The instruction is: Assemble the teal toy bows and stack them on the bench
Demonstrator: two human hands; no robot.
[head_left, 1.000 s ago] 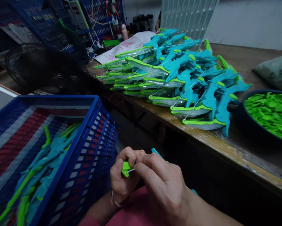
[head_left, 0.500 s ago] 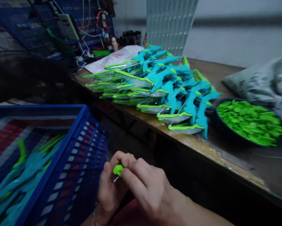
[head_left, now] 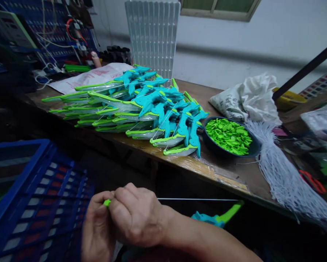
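Note:
Low in the view, my left hand (head_left: 98,229) and my right hand (head_left: 136,218) are closed together around the green tip (head_left: 107,202) of a toy bow. A white string (head_left: 196,199) runs taut from my fingers to the bow's other green tip (head_left: 230,211). The bow's teal grip (head_left: 207,219) shows behind my right forearm. On the wooden table (head_left: 229,178) lies a large pile of finished teal and green bows (head_left: 136,105). A dark bowl (head_left: 255,149) of small green parts (head_left: 229,135) stands to the right of the pile.
A blue plastic crate (head_left: 35,203) stands at the lower left. A bundle of white strings (head_left: 286,178) lies right of the bowl, with white bags (head_left: 248,96) behind. A clear ribbed tray (head_left: 154,34) stands upright at the back. Wired equipment fills the far left.
The view has swung right and up, so the crate slid left and the strings and bags came into sight. The string now stretches taut across to the bow's far tip.

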